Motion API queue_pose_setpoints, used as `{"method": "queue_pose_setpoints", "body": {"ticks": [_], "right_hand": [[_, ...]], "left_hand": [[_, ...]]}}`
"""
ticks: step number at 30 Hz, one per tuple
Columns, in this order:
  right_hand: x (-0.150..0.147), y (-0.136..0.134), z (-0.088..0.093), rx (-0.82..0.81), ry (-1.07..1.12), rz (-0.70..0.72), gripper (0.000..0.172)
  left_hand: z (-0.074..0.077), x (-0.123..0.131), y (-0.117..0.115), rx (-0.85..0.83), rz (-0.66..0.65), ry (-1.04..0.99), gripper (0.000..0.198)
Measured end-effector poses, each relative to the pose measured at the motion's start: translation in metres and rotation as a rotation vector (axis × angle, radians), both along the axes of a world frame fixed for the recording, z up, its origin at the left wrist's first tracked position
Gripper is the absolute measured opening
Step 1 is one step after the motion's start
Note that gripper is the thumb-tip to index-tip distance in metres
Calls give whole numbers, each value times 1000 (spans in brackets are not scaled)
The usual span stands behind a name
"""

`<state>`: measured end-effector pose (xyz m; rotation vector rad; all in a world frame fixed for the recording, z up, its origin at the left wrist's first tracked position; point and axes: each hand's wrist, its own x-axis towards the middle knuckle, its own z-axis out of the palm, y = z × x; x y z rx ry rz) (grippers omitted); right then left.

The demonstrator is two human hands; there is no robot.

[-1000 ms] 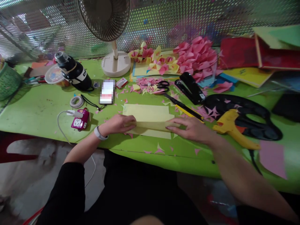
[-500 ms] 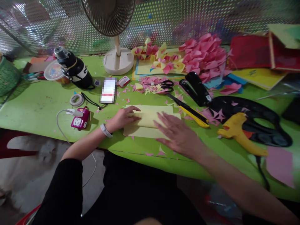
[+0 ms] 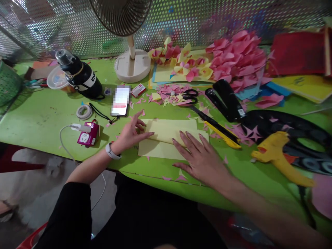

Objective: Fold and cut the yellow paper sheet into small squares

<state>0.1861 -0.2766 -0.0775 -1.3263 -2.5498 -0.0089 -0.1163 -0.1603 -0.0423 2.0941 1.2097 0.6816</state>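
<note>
So the pale yellow paper [image 3: 168,130] is lying on the green table [image 3: 41,116] right in front of the person, in overlapping layers (one folded sheet or two, I honestly can't tell). The left hand [image 3: 132,133] is resting at its left end, fingers spread, thumb reaching over the paper. The right hand [image 3: 198,155] is spreading its fingers flat across the right end, thumb off the near edge. Neither is pinching anything.

What I'd be worrying about: the layers aren't lining up on the right, so uneven pressing could be setting a crooked crease. A pink scrap [image 3: 148,158] is poking out at the near edge, and any bits underneath could be denting the paper. Also, the yellow cutter [image 3: 220,129] is lying just beyond the right hand, so a careless sweep might be bumping it.
</note>
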Motion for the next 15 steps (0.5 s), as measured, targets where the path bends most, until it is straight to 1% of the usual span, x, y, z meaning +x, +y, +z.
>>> {"method": "queue_pose_setpoints", "body": {"ticks": [1,2,3,4,5,6,7,8,9,11,15], "right_hand": [[-1,-2,1,7,-10,-7,89],[-2,-3,2,11,-19,-10,90],[-3,-4,2,13,-27,-10,92],[-3,-5,2,13,-35,-10,93],[-3,-6,2,14,-42,-6,93],[-3,-7,3,12,-47,-2,92],[-3,-7,3,8,-51,-1,92],[-3,-8,3,1,-53,-1,91],[-3,-9,3,-7,-54,0,91],[-2,-10,4,-17,-46,-2,91],[-2,-9,6,-46,-17,2,93]], "left_hand": [[2,1,-3,107,-9,66,84],[3,2,-7,223,-53,134,75],[4,5,-12,329,-137,196,68],[5,8,-17,413,-249,251,65],[4,11,-23,466,-382,297,66],[3,14,-29,491,-491,345,72],[1,17,-33,499,-566,396,80],[-1,19,-38,494,-614,446,87],[-4,21,-41,483,-636,491,93],[-9,22,-44,462,-653,551,98],[-14,20,-45,463,-645,593,97]]}}
